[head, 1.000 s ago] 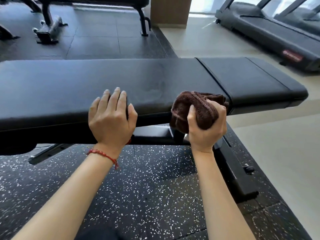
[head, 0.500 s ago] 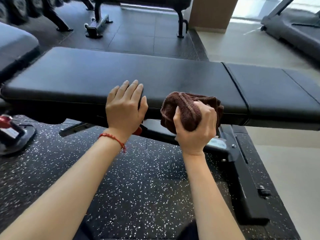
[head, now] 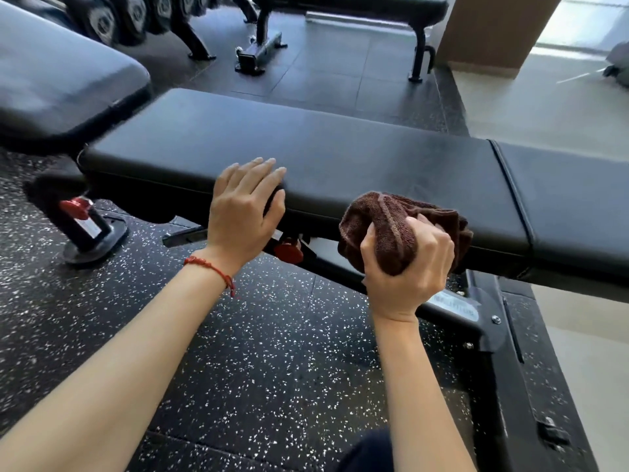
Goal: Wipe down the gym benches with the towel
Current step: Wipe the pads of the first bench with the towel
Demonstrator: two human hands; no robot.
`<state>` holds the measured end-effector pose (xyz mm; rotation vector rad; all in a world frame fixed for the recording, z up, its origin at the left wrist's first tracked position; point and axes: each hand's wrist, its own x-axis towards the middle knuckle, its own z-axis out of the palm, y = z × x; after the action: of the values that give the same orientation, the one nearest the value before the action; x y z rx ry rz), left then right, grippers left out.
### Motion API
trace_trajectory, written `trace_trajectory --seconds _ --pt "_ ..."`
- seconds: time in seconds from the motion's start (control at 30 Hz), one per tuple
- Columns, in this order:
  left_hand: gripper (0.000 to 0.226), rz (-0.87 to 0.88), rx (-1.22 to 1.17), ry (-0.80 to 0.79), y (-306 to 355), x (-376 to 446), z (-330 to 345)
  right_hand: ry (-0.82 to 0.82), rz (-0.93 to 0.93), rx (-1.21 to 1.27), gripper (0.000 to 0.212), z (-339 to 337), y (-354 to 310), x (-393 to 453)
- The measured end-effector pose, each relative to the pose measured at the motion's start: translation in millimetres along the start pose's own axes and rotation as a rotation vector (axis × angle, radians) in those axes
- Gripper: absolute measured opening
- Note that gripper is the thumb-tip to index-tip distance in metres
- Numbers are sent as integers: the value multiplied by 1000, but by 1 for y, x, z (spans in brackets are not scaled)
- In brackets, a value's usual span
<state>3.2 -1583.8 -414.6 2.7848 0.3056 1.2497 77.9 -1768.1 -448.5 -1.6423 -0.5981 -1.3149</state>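
Lower right of centre, the right hand grips a soft, bunched brown towel against the bench pad's front edge. It likely handles light and pliable. The left hand rests flat on the pad, fingers straight.

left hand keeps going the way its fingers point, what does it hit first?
Nothing right away, probably. The left hand rests on the near edge of the bench pad, fingers pointing across it. Straight on, it slides over bare black pad; past the far edge looks like open floor, though depth is unclear.
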Motion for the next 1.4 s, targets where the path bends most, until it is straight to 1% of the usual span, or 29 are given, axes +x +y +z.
trace_trajectory --seconds 0.13,0.3,0.47,0.6,0.73,0.83,0.87,0.97,1.17,1.27,1.4 --pt "36 -15 30 58 -38 -2 -11 39 19 -25 29 5 -5 -1" --pt "37 -37 56 71 -93 0 -25 94 95 -56 28 12 -17 -2" --pt "40 -42 56 17 -122 -1 -25 36 6 -55 27 40 -53 -15" --pt "42 16 58 -29 -130 -6 -25 65 20 -43 28 61 -77 -25" --pt "41 55 -22 -28 -135 -4 -29 54 -28 -39 27 80 -98 -32" --pt "37 60 -178 26 -140 -6 -35 58 -37 -44 27 92 -110 -37" --pt "36 60 -194 48 -144 -8 -37 60 -33 -46 27 94 -112 -38" --pt "33 43 -128 115 -165 -16 -44 58 -23 -39 27 101 -118 -42" --pt "32 -21 26 201 -225 -15 -68 -46 -139 -4 29 130 -149 -58" --pt "35 -44 124 164 -263 -8 -86 -72 -155 -1 30 147 -168 -68" --pt "44 -75 235 96 -306 5 -102 -86 -184 20 31 165 -188 -75"
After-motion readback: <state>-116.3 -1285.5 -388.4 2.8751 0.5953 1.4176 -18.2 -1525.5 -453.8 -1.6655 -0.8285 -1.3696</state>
